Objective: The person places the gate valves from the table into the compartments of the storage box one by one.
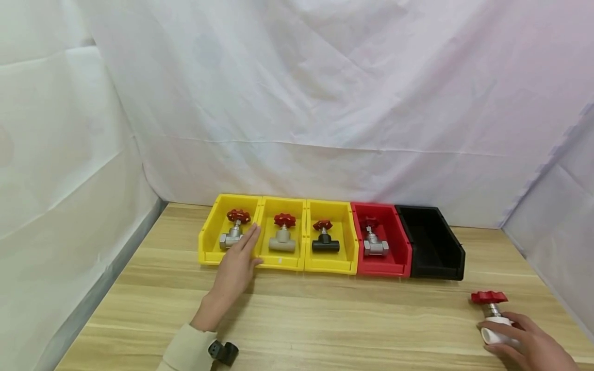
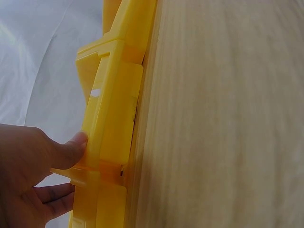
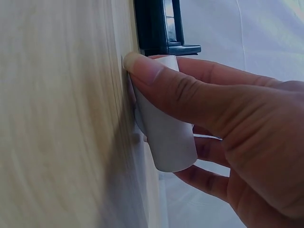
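Note:
My right hand (image 1: 533, 340) grips a white plastic valve (image 1: 496, 330) with a red handwheel, low over the table at the right. In the right wrist view, thumb and fingers close around its white tube (image 3: 168, 128); the handwheel is hidden there. My left hand (image 1: 236, 268) rests at the front edge where the leftmost yellow bin (image 1: 211, 257) meets the second yellow bin (image 1: 297, 265). Its fingers extend nearly straight over the divider, and the thumb (image 2: 71, 149) touches the second bin's rim. A metal valve (image 1: 233, 234) with a red handwheel lies beside those fingers.
The second bin holds a beige valve (image 1: 282, 241), the third yellow bin (image 1: 329, 265) a black valve (image 1: 326, 243). A red bin (image 1: 385, 269) contains another metal valve (image 1: 375, 246). At the row's right end stands a black bin (image 1: 438, 270). White cloth (image 1: 325, 103) hangs behind.

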The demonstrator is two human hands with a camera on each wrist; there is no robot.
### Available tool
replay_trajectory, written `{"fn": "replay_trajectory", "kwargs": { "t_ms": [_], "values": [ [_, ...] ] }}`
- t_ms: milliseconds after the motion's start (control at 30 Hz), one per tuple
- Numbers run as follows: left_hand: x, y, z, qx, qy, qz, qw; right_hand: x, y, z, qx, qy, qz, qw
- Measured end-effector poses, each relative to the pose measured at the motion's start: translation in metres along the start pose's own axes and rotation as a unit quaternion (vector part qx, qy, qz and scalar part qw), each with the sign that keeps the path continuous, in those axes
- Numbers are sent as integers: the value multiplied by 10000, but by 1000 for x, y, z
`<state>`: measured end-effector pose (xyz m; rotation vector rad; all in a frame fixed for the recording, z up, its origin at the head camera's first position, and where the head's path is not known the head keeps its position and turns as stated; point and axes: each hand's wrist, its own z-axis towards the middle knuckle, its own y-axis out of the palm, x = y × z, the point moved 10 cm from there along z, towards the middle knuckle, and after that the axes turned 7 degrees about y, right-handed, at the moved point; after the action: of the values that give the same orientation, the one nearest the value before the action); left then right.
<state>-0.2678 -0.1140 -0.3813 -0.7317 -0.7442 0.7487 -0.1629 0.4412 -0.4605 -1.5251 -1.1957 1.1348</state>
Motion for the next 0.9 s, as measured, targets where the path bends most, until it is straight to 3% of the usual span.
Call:
{"fn": "replay_trajectory", "kwargs": {
  "t_ms": [600,900],
  "values": [
    [2,-3,3,73,120,54,9999,-12,-10,-2,451,-264,-220,9984],
    [0,-1,2,-64,-43,32,10000,-19,-20,-9,1051,-512,-213,9929]
  ]
}}
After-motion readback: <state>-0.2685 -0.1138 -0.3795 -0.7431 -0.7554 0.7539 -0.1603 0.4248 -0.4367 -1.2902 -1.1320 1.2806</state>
